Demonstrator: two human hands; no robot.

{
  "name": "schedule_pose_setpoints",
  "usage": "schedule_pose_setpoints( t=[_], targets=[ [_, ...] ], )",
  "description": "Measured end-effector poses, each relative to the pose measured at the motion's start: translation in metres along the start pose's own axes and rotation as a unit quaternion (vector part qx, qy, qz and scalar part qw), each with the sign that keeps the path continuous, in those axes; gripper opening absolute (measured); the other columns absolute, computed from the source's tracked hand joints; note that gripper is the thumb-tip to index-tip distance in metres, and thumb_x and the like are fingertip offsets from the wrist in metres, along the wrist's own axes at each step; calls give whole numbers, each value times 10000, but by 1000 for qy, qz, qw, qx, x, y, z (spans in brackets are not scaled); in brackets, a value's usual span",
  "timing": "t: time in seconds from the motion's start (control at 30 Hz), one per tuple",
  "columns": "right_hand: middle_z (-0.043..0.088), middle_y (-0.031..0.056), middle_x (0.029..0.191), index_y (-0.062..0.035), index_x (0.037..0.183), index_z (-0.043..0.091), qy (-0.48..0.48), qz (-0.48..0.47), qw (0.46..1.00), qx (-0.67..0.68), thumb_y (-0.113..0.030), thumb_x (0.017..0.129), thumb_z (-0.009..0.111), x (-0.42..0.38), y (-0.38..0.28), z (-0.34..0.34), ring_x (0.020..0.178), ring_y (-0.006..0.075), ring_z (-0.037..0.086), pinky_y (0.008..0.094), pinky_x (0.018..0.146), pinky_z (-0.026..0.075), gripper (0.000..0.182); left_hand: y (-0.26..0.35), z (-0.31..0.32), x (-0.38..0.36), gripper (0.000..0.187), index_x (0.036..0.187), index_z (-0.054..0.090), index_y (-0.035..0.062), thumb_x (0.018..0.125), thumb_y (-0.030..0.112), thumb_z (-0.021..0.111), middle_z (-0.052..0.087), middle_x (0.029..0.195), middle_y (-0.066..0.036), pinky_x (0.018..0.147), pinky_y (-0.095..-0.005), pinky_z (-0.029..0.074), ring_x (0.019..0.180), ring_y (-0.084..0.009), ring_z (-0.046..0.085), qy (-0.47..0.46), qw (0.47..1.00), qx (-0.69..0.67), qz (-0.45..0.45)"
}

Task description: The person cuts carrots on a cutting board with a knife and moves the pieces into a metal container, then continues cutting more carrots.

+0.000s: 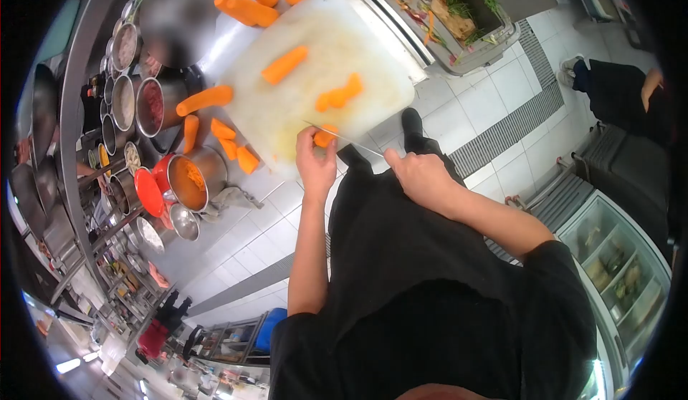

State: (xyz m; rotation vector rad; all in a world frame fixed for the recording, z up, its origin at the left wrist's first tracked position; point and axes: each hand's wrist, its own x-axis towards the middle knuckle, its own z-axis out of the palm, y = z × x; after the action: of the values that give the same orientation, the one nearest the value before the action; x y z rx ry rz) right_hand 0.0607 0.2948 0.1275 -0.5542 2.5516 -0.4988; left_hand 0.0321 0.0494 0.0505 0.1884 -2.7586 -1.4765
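At the near edge of a white cutting board (373,49), my left hand (315,162) grips a short piece of carrot (326,136) between thumb and fingers. My right hand (423,178) is closed round the handle of a knife (356,143), whose thin blade lies against that piece. Several cut carrot chunks (339,93) form a line on the board just beyond the blade. Farther in lies a peeled carrot length (285,64). Another carrot (206,100) rests at the board's left edge, with smaller carrot pieces (228,139) beside it.
Whole peeled carrots (246,10) lie past the board's far corner. Metal pots (150,106) and a pot holding shredded orange food (190,183) stand left. A bin of peelings (466,20) is at the upper right. Another person (620,92) stands at far right, near a glass-topped cooler (616,271).
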Motion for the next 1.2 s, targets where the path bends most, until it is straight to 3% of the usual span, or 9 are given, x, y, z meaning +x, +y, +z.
schedule_pose_setpoints(
  t=[0.17,0.5,0.57,0.8,0.87,1.1,1.2],
  targets=[
    [664,126,651,-67,1013,497,32,-14,999,19,-78,918,592,1,8,7,572,302,710,412,486,553,135,1,0,1,356,1187,588,8,873,32,754,612,1144,-130,922,-370,511,1022,-286,624,2,1000,-4,-5],
    [666,126,656,-44,1045,506,-37,11,999,36,-78,917,592,15,18,15,623,342,718,446,523,562,158,-3,-2,4,326,1168,612,14,877,39,755,629,1137,-133,904,-363,506,1007,-279,623,-7,1000,-7,-3],
    [666,122,660,-42,1062,510,-55,-8,998,32,-76,912,592,15,22,19,618,342,715,440,519,560,175,-1,-2,2,320,1187,609,22,903,58,751,627,1132,-93,922,-366,508,1054,-221,621,-5,1000,-5,4],
    [660,126,661,-45,1070,505,-12,-17,1000,7,-64,901,600,11,8,1,600,336,710,428,506,557,194,-6,-2,1,322,1179,607,12,897,55,756,627,1118,-96,922,-365,507,1040,-225,623,-10,1000,12,6],
    [656,123,657,-45,1070,504,-7,-25,999,20,-63,897,608,7,7,-2,593,331,709,422,506,560,202,-11,0,1,336,1152,599,17,862,38,766,625,1128,-130,888,-369,494,996,-295,610,1,1000,-11,-1],
    [679,137,689,-38,1080,502,-18,-14,999,44,-66,904,607,8,5,-8,617,345,720,440,530,572,206,-6,0,0,350,1160,599,17,857,35,773,620,1125,-130,887,-361,491,995,-289,607,10,1000,-5,5],
    [687,139,695,-35,1079,502,-46,-7,998,42,-62,906,607,12,4,-10,626,346,725,444,535,573,204,-5,-1,1,324,1186,604,15,901,40,754,621,1130,-85,925,-353,495,1046,-214,617,-1,1000,-2,6]
  ],
)
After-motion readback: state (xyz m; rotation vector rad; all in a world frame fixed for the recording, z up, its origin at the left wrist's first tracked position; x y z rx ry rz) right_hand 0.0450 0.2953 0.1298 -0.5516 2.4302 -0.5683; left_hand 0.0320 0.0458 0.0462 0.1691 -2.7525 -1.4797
